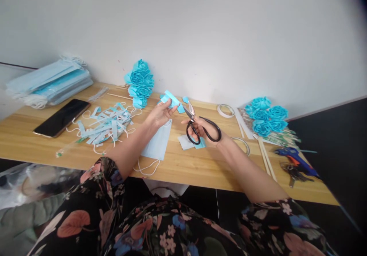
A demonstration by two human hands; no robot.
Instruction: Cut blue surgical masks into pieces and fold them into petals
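My left hand (161,114) pinches a small light-blue piece of mask fabric (170,98) above the wooden table (186,164). My right hand (200,130) grips black-handled scissors (200,125), fingers through the loops, the blades pointing up-left toward the blue piece. A flat face mask (158,143) with white ear loops lies under my left wrist. Small blue and white cut scraps (189,142) lie under the scissors.
A stack of masks (50,82) and a phone (61,117) sit at the left, next to a heap of cut strips (106,125). Blue fabric roses (140,82) lean on the wall; more roses (265,115), tape rolls (225,110), sticks, a glue gun (296,159) and keys lie right.
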